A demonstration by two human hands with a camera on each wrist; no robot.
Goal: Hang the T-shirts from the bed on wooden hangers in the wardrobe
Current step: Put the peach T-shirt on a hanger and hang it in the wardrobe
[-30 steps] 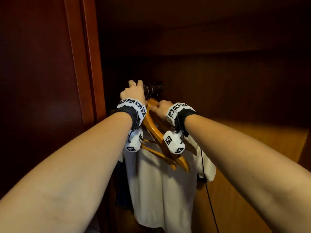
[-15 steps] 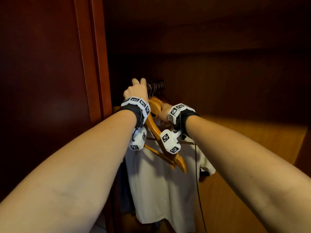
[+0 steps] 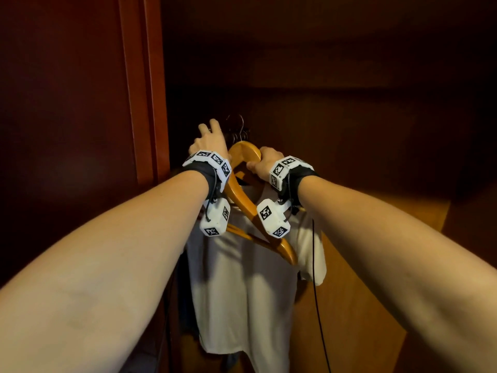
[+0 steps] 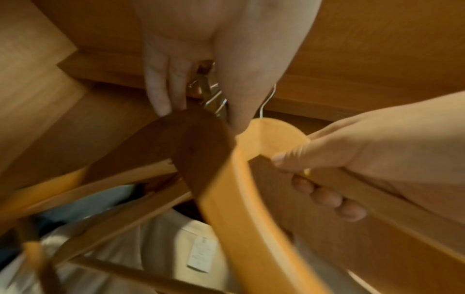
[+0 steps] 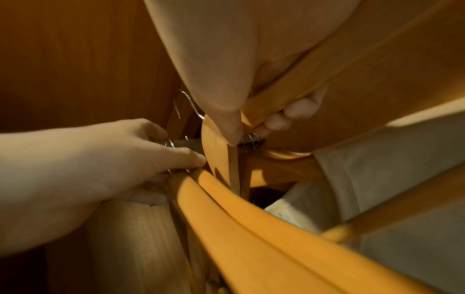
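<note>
My right hand (image 3: 262,162) grips the top of a light wooden hanger (image 3: 243,189), thumb on one face and fingers curled round the far arm (image 5: 251,129). The hanger is tilted and sits just below the wardrobe rail. A white T-shirt (image 3: 242,292) hangs beneath it; its neck label (image 4: 201,254) shows in the left wrist view. My left hand (image 3: 209,137) is raised to the left of the hanger, thumb and fingers round a bunch of metal hanger hooks (image 4: 211,95) at the rail. A darker wooden hanger (image 4: 196,149) lies against the light one.
The wardrobe's dark door frame (image 3: 142,90) stands close on the left. The lit wooden side wall (image 3: 376,265) is on the right. Dark garments (image 3: 185,305) hang left of the T-shirt. A black cable (image 3: 317,292) drops from my right wrist.
My right hand has lifted the hanger slightly and turned its top more into view. My left hand stays at the hooks. My view has shifted a little.
</note>
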